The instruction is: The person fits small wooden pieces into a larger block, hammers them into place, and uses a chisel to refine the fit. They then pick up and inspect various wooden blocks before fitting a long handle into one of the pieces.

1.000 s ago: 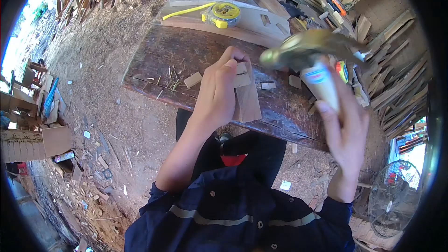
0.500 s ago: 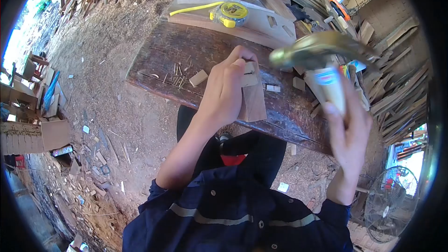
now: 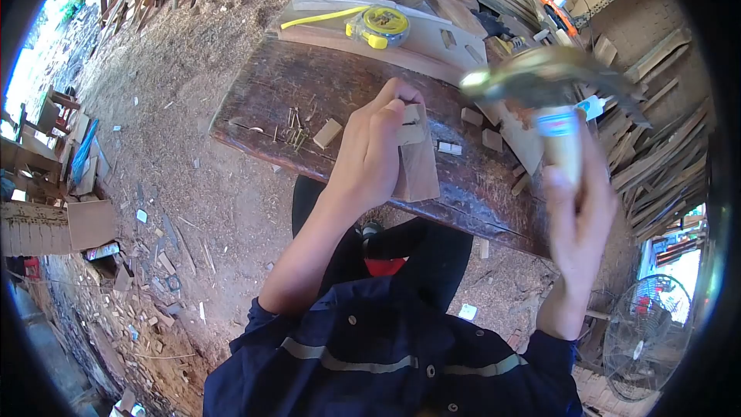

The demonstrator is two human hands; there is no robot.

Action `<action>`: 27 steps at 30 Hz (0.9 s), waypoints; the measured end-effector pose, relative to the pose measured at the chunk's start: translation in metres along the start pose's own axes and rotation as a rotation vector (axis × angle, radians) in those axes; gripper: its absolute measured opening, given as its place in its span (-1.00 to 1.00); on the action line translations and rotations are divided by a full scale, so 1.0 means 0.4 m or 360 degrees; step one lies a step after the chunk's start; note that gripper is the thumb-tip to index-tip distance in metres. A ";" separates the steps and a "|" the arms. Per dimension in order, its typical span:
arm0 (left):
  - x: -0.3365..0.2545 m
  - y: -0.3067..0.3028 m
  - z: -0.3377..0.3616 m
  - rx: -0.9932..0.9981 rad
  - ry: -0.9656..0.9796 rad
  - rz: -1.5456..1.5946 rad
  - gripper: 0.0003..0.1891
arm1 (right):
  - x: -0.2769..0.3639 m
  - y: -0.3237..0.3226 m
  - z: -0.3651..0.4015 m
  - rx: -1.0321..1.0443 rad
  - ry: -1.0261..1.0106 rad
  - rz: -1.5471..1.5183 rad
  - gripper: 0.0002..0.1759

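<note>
As hammer (image 3: 540,81) drifts right, left hand (image 3: 374,150) unmoved

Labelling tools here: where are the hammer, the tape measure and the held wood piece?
hammer (image 3: 540,81), head view, on its blurred metal head.
tape measure (image 3: 380,25), head view, on its yellow case.
wood piece (image 3: 419,174), head view, on its flat face.

I locate the bench (image 3: 255,100) across my view. The tape measure (image 3: 378,25) lies on planks (image 3: 432,42) behind it. On the bench, loose nails (image 3: 296,127) lie left of a small block (image 3: 327,133). Right of that, the board piece (image 3: 421,174) lies under the left hand (image 3: 370,154). The hammer (image 3: 540,77), in the right hand (image 3: 575,216), is above the bench's right end.
</note>
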State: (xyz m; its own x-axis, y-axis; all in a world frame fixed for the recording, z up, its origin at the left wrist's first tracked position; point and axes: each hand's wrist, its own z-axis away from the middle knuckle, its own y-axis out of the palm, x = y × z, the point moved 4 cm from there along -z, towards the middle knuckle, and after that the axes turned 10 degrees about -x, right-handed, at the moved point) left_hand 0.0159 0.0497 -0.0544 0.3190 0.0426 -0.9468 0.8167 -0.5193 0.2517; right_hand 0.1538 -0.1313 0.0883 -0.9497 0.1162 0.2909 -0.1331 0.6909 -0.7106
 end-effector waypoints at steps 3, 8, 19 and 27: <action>-0.001 0.001 0.000 -0.0004 0.0003 -0.0003 -0.54 | 0.004 -0.027 0.002 -0.0501 0.0322 -0.0538 -0.43; -0.001 -0.001 -0.004 -0.0061 0.0128 0.0008 -0.58 | -0.010 0.024 0.023 0.0090 0.0142 -0.0160 -0.39; -0.004 0.005 -0.004 0.0012 -0.0079 0.0047 -0.58 | -0.064 0.055 0.090 0.0157 0.0403 -0.0201 -0.48; -0.037 0.010 -0.005 -0.0021 0.0006 0.0045 -0.53 | -0.105 0.064 0.157 0.0167 0.0568 -0.0129 -0.50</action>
State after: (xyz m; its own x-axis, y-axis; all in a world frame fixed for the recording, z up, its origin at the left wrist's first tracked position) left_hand 0.0156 0.0486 -0.0389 0.3441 0.0314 -0.9384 0.8134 -0.5091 0.2813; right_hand 0.1726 -0.1635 0.0176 -0.7789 0.3180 0.5405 -0.2497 0.6333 -0.7325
